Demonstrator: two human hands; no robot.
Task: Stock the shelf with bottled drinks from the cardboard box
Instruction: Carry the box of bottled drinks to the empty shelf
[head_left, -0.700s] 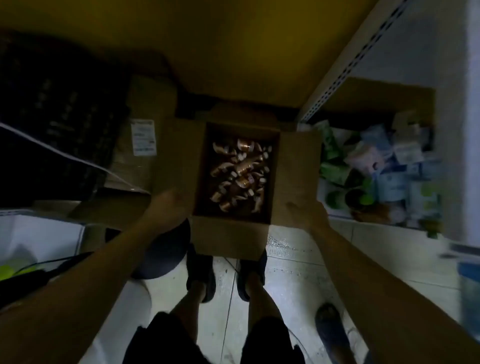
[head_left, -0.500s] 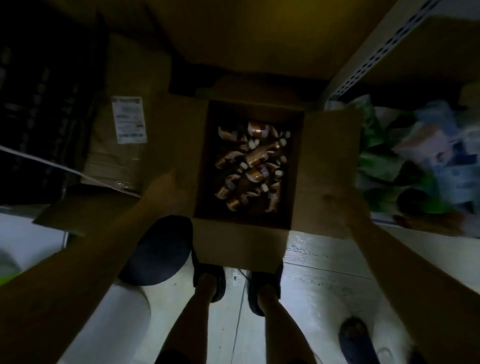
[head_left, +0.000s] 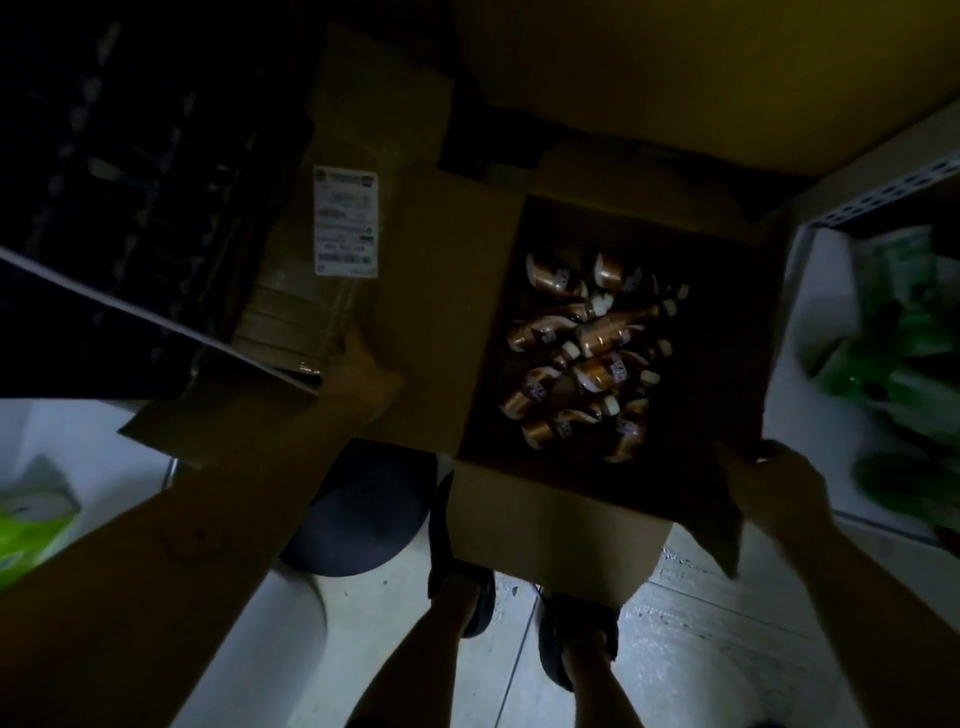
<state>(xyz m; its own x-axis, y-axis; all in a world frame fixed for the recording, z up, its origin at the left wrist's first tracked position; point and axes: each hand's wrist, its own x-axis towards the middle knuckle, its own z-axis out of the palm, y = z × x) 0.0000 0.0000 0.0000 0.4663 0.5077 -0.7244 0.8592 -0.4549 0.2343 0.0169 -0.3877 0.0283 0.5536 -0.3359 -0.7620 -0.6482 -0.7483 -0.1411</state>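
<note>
An open cardboard box (head_left: 550, 535) hangs in front of me above my feet, flaps spread outward. Several brown bottled drinks (head_left: 592, 353) with pale caps lie jumbled on its bottom. My left hand (head_left: 363, 384) grips the box's left flap and side. My right hand (head_left: 774, 483) grips the box's near right corner under the right flap. A metal shelf (head_left: 883, 192) with a perforated upright stands at the right, with green and pale packets on its lowest level.
A taped carton with a white label (head_left: 345, 223) lies at the left of the box, dark crates behind it. A dark round stool (head_left: 358, 514) is by my left foot. Green packaging (head_left: 31, 525) sits at the far left on the pale tiled floor.
The box has come closer and shifted right in view, tilting slightly; both hands kept their grip on it. The shelf has slid toward the right edge.
</note>
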